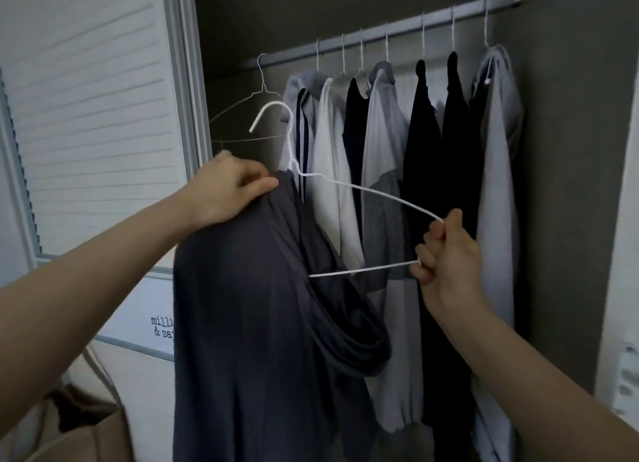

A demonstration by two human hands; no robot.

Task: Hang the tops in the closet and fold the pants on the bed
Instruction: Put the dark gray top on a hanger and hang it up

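Observation:
A dark grey top (262,323) hangs half on a white wire hanger (363,190) held in front of the open closet. My left hand (228,192) pinches the top's neckline at the hanger's neck. My right hand (446,250) grips the hanger's bare right corner, which sticks out of the cloth. The hanger's hook (273,110) points up and left, below the closet rod (387,29) and apart from it. The hanger's left half is hidden inside the top.
Several grey, white and black tops (428,171) hang on the rod to the right. An empty wire hanger (252,115) hangs at the rod's left end. A white louvred door (93,115) stands at left, a tan bag (83,430) lies lower left.

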